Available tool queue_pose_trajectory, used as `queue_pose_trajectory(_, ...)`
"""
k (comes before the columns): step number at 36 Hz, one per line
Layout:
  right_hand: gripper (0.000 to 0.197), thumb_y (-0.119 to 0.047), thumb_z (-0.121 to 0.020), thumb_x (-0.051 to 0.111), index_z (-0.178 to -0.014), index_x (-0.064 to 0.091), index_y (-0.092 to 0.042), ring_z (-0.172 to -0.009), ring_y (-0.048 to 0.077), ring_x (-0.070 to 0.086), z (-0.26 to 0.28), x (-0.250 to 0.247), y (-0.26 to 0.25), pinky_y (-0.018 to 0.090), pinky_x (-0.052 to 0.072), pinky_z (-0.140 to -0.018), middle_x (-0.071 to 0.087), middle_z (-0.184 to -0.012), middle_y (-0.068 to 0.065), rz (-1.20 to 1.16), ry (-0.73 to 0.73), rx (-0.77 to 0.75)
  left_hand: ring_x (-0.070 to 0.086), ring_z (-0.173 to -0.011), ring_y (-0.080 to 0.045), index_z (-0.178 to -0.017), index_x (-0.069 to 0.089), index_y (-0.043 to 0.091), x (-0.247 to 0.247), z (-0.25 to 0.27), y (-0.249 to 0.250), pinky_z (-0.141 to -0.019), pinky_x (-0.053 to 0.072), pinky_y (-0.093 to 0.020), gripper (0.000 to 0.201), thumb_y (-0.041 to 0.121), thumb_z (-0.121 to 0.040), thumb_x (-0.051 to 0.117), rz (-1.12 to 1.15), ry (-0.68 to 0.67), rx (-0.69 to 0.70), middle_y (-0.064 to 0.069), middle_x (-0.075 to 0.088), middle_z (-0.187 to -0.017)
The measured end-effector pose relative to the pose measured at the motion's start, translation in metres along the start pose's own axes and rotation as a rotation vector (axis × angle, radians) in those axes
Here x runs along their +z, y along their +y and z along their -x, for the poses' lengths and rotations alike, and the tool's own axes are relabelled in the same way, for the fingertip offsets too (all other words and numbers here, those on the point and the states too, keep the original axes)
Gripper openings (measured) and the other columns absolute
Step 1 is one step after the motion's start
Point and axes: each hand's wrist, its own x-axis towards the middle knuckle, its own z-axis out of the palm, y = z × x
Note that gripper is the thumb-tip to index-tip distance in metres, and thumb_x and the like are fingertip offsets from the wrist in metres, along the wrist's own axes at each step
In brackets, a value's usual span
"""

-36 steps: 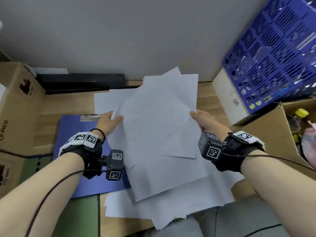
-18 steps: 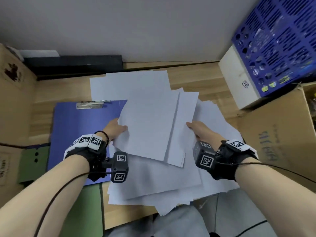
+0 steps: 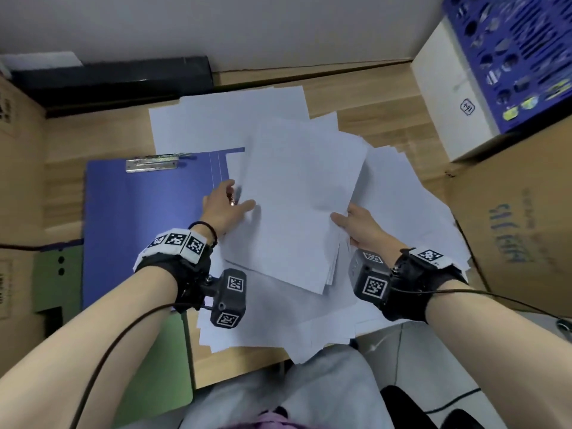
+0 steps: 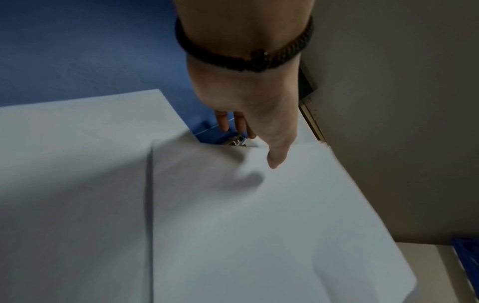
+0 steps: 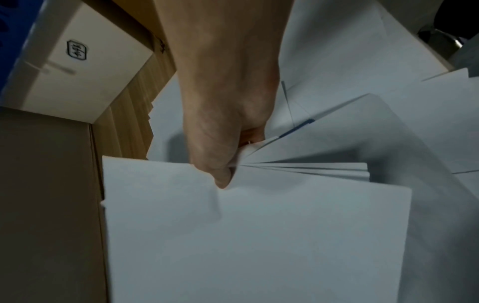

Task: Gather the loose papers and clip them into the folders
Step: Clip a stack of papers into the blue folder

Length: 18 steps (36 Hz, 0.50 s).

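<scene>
A stack of white papers [image 3: 297, 196] is held low over the loose sheets [image 3: 405, 212] spread on the wooden table [image 3: 387, 97]. My right hand [image 3: 356, 224] pinches the stack's right edge, thumb on top [image 5: 220, 180], with the sheets fanning out from the grip. My left hand [image 3: 227, 205] lays its thumb on the stack's left edge [image 4: 274, 162]. Its fingers [image 4: 223, 123] stretch straight beside that edge over the blue folder [image 3: 148, 227]. The folder lies open to the left, and its metal clip [image 3: 151, 164] is at the far end. A green folder [image 3: 55, 274] lies partly under it.
Cardboard boxes stand at the left [image 3: 18, 150] and right [image 3: 520, 227]. A white box [image 3: 445, 97] under a blue crate [image 3: 520, 51] sits at the back right. A black bar [image 3: 117, 75] lies along the wall. Papers overhang the table's front edge above my lap.
The stack has come down from a raised, tilted hold to lie low over the pile. My left fingers have come out from under the stack and now show beside its edge.
</scene>
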Motion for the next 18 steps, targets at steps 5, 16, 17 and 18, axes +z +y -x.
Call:
queue_pose_trajectory(5,0.017,-0.017,-0.099,0.05,-0.113,0.058,-0.013,-0.032,-0.003,0.043,0.009,-0.02,-0.01,0.011,0.027,-0.032,0.056,-0.056,-0.014,-0.033,0.006,-0.059,0.045,-0.121,-0.013,-0.149,0.023,0.021,0.002,0.0,0.018,-0.101,0.042,-0.032,0.09,0.041,-0.079,0.075,0.258,-0.045,0.008,0.003,0.041,-0.139)
queue_pose_trajectory(16,0.012,-0.01,-0.098,0.05,-0.109,0.056,-0.009,-0.044,-0.003,0.06,0.02,-0.043,-0.031,0.01,0.041,-0.038,0.067,-0.054,-0.014,-0.231,-0.037,-0.103,0.066,-0.105,-0.013,-0.123,0.058,0.02,0.006,0.004,0.065,-0.092,0.052,-0.033,0.039,0.018,-0.086,0.07,0.398,-0.17,0.129,0.005,0.068,-0.117)
queue_pose_trajectory(17,0.012,-0.011,-0.097,0.053,-0.108,0.056,-0.011,-0.045,-0.002,0.061,0.019,-0.043,-0.031,0.011,0.042,-0.039,0.068,-0.056,-0.013,-0.225,-0.072,-0.091,0.065,-0.104,-0.013,-0.123,0.058,0.021,0.006,0.003,0.064,-0.092,0.052,-0.032,0.038,0.018,-0.086,0.069,0.403,-0.149,0.123,0.006,0.067,-0.117)
queue_pose_trajectory(18,0.012,-0.013,-0.096,0.056,-0.107,0.057,-0.014,-0.045,-0.002,0.061,0.022,-0.042,-0.033,0.012,0.041,-0.038,0.069,-0.059,-0.012,-0.196,-0.126,-0.076,0.065,-0.104,-0.013,-0.122,0.058,0.021,0.005,0.001,0.062,-0.09,0.052,-0.031,0.037,0.017,-0.087,0.069,0.425,-0.119,0.112,0.006,0.067,-0.116)
